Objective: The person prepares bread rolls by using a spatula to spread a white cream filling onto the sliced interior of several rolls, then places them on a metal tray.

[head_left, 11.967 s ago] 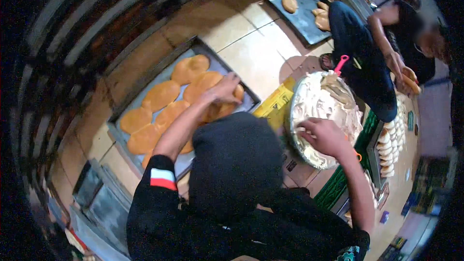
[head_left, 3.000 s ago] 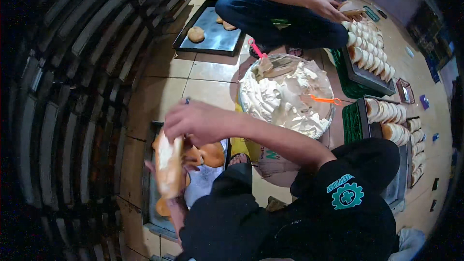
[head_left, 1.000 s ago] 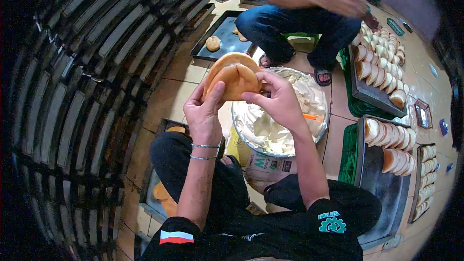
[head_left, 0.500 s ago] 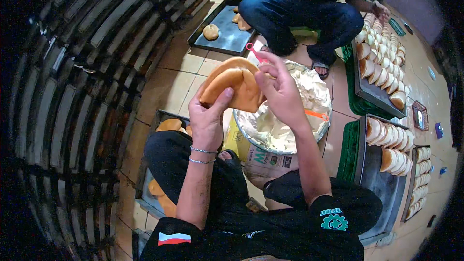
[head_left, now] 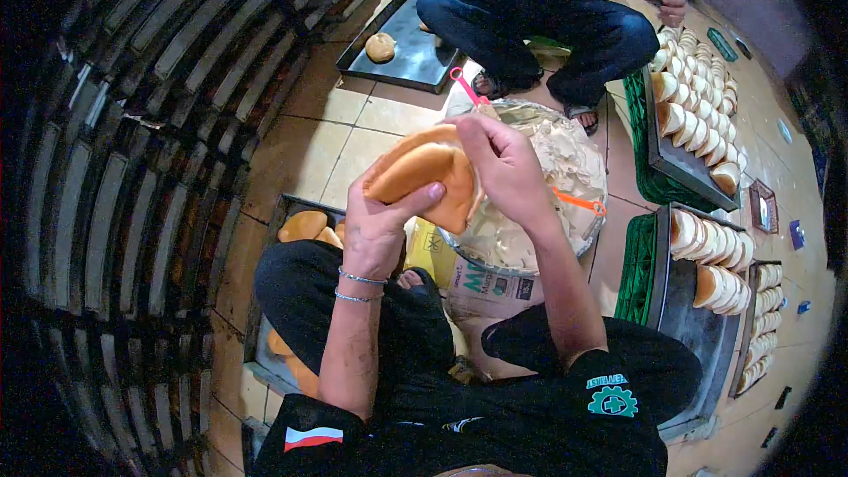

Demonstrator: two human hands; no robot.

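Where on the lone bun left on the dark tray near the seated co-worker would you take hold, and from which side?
Grip the lone bun across its rounded sides, coming from above. It sits dome-up and flat on the dark tray, with bare tray all around it, so fingers could probably close on opposite edges without meeting anything. Squeeze lightly; it looks soft, like the bun in the person's left hand.

Bright, even indoor light in the centre; heavy fisheye bending and dark vignetting at the rim.

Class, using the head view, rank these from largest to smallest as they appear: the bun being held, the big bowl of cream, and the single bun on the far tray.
1. Bowl of cream
2. Held bun, though nearness to the camera enlarges it
3. Single bun on the far tray
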